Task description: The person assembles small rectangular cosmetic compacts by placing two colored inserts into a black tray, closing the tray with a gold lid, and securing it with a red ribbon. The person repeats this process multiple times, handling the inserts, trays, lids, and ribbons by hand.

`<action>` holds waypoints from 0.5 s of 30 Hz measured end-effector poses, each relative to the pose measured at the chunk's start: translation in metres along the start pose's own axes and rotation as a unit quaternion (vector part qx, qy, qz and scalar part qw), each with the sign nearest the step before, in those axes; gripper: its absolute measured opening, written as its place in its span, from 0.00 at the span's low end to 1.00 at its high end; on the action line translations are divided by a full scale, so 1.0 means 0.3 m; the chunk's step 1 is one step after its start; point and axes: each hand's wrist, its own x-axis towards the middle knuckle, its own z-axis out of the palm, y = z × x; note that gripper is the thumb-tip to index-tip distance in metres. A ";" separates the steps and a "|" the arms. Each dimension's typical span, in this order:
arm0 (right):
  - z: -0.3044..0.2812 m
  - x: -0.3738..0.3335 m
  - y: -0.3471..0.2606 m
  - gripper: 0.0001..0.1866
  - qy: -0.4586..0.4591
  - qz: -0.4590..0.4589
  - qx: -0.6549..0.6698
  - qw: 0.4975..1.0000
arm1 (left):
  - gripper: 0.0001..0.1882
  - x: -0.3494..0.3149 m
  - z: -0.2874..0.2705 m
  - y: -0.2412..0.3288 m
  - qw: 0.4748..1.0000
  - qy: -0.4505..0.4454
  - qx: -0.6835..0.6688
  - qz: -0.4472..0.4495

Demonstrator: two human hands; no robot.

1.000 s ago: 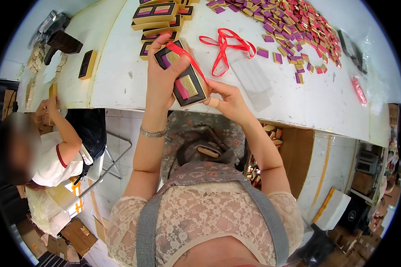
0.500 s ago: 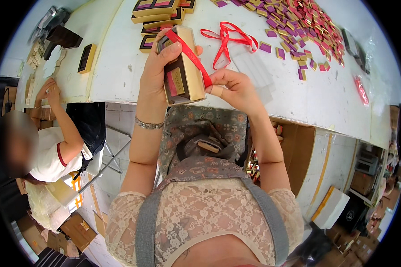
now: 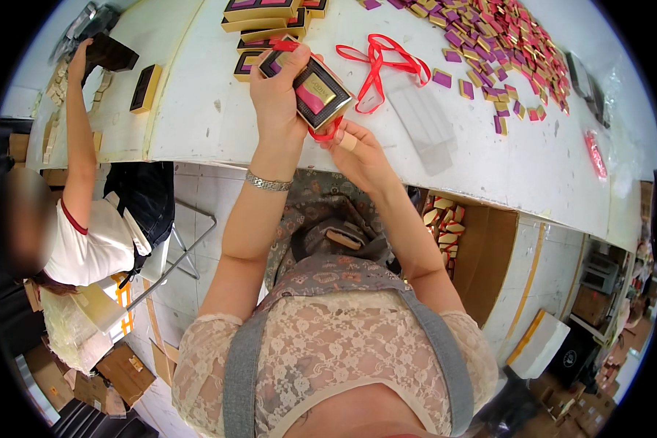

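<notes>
My left hand (image 3: pixel 274 91) grips a small gift box (image 3: pixel 315 95) above the table's near edge. The box is tilted, its gold rim around a dark tray with a pink-and-gold piece. A red ribbon (image 3: pixel 324 134) runs from the box's upper end, under my left thumb, and shows again at the lower corner. There my right hand (image 3: pixel 359 153) pinches the ribbon between thumb and fingers, with a light tape band around one finger. Beyond the box, a looped length of loose red ribbon (image 3: pixel 376 69) lies on the table. Part of the held ribbon is hidden behind the box.
Stacked gift boxes (image 3: pixel 259 35) stand behind my left hand. Clear plastic sleeves (image 3: pixel 420 124) lie right of my hands, below a spread of small purple, pink and gold pieces (image 3: pixel 504 55). One box (image 3: pixel 145 88) sits left. A co-worker's arm (image 3: pixel 80 146) reaches over the table. An open carton (image 3: pixel 485 259) is below.
The box has turned so its tray side faces up more, and its lower end has swung right. My right hand has moved slightly down and left, keeping the ribbon. The co-worker's arm now reaches farther.
</notes>
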 end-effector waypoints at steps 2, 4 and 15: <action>-0.001 -0.003 0.027 0.09 0.017 0.003 0.064 0.998 | 0.27 0.010 -0.006 -0.027 0.999 0.036 0.003 0.006; 0.015 -0.001 0.027 0.09 0.040 0.019 0.132 0.990 | 0.28 0.017 -0.008 -0.054 0.997 0.057 0.017 0.046; 0.066 -0.063 0.008 0.08 0.096 0.097 0.369 0.919 | 0.31 -0.021 0.004 -0.104 0.920 0.063 0.255 0.292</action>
